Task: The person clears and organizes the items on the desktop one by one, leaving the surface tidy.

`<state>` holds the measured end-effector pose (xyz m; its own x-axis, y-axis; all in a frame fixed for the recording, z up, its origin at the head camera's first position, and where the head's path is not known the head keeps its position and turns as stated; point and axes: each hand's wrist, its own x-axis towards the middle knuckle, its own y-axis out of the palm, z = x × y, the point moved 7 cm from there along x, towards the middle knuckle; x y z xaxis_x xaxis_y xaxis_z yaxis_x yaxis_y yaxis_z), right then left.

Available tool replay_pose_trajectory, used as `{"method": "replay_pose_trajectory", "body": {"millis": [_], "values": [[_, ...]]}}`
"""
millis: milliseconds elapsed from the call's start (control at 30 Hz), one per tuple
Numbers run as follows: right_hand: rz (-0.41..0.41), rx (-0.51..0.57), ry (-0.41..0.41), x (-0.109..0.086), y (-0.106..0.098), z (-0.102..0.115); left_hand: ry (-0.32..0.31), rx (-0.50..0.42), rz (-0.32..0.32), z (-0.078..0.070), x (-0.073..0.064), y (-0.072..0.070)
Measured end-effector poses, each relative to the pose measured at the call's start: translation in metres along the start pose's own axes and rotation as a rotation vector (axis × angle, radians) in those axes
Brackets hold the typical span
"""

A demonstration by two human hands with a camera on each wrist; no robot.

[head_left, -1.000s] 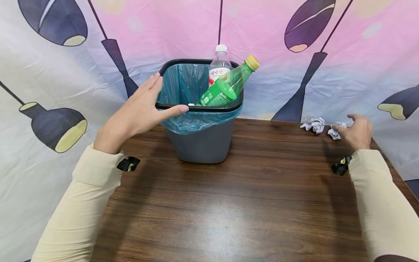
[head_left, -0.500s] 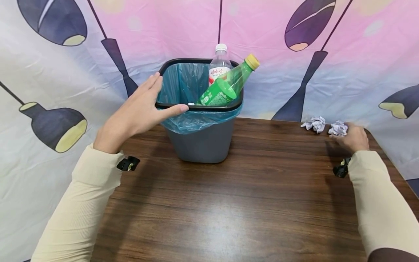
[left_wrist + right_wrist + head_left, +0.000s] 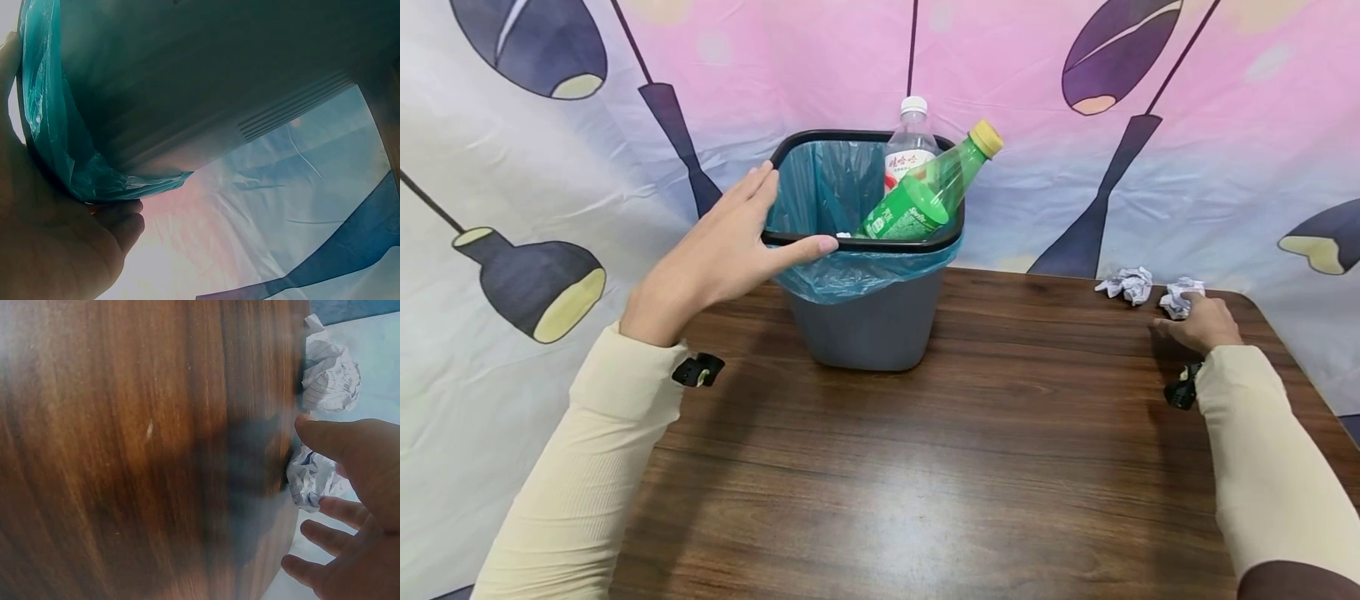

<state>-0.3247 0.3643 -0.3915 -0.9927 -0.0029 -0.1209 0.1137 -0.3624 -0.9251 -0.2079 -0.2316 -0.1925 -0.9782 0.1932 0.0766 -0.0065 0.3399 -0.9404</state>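
My left hand (image 3: 715, 250) rests on the near left corner of a grey trash bin (image 3: 868, 329), fingers straight along the black rim and thumb along its front edge. In the left wrist view, this hand (image 3: 56, 237) lies against the rim and the blue liner bag (image 3: 94, 175). At the table's far right, my right hand (image 3: 1206, 323) reaches around a crumpled paper ball (image 3: 1180, 297). The right wrist view has the hand's (image 3: 350, 512) index fingertip at the ball (image 3: 310, 478), thumb extended past it, other fingers spread. Another paper ball (image 3: 1127, 285) lies just left.
A green bottle with a yellow cap (image 3: 928, 196) leans out of the bin, beside a clear bottle with a white cap (image 3: 912, 137). The dark wood table (image 3: 1000, 433) meets a printed cloth (image 3: 1022, 75) at the back. Both wrists wear black straps.
My right hand has come down beside the right paper ball, and its index finger now overlaps the ball. The left hand keeps its place on the rim; the view shifts slightly.
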Motion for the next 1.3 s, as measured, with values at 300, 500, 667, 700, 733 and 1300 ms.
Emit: {"method": "replay_pose_trajectory", "body": {"millis": [300,500,667,700,733,1300], "values": [[-0.092,0.07,0.088,-0.009,-0.011,0.0,0.007,-0.006,-0.011,-0.002,-0.001,-0.001],[-0.106,0.075,0.1,-0.009,-0.013,-0.001,0.019,-0.01,-0.014,-0.002,0.001,-0.001],[-0.058,0.057,0.07,-0.009,-0.009,-0.001,0.013,-0.008,-0.004,-0.002,0.0,0.0],[-0.057,0.059,0.064,-0.009,-0.008,-0.001,0.01,-0.009,-0.001,-0.001,0.0,0.0],[-0.059,0.061,0.061,-0.009,-0.008,-0.001,0.009,-0.008,-0.001,-0.001,0.0,0.0],[-0.116,0.104,0.054,-0.017,-0.006,-0.001,-0.003,0.0,0.001,0.0,0.0,0.001]]}}
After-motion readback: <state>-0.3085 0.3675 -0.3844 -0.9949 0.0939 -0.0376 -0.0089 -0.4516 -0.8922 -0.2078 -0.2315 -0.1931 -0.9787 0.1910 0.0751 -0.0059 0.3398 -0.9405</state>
